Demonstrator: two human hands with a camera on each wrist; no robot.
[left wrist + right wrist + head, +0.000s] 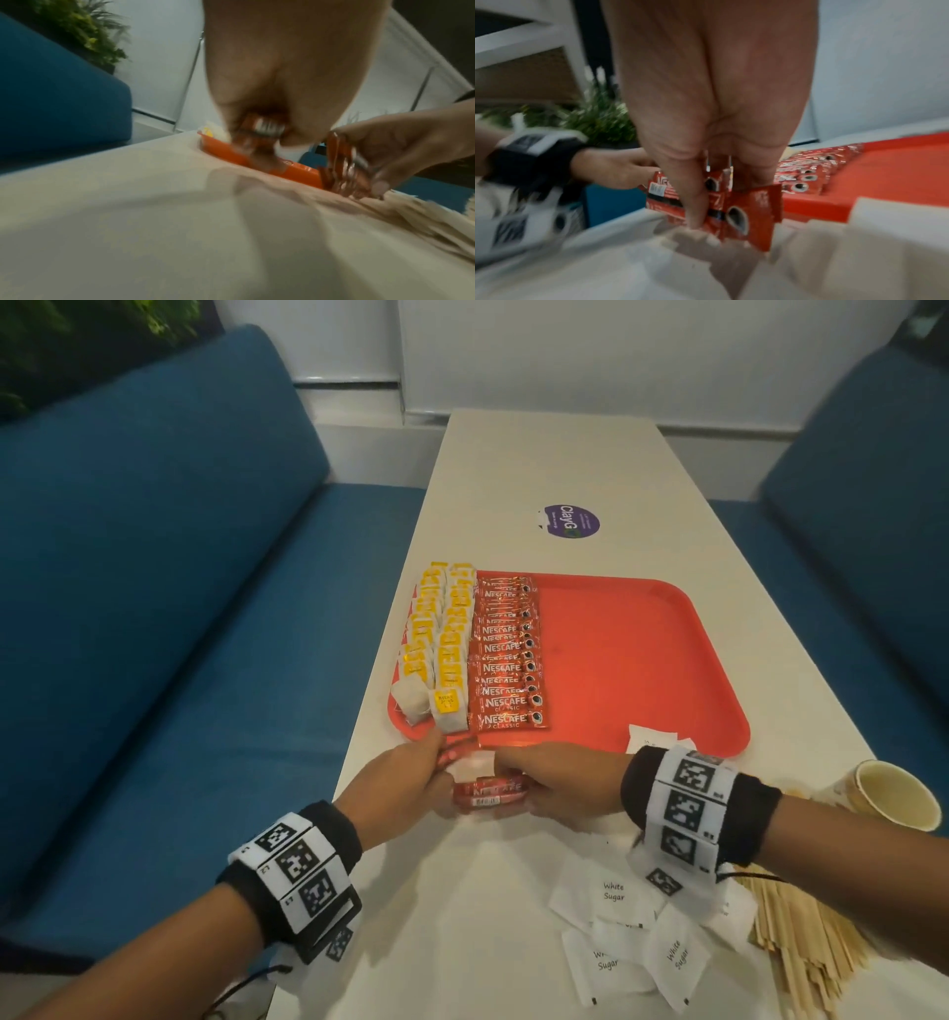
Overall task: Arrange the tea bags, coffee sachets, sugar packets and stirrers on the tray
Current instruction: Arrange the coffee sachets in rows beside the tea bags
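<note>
Gripping coffee sachets [490, 796], left hand [405, 780] meets right hand [567, 785].

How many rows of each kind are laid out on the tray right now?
Tea bags: 2 rows
Coffee sachets: 1 row
Sugar packets: 0 rows
Stirrers: 0 rows
Total: 3 rows on the tray

We see bare forearms, black wristband [751, 819] on each wrist, white strap of square black-and-white marker tags [300, 869] over it (thin black cord dangling, lower frame).
</note>
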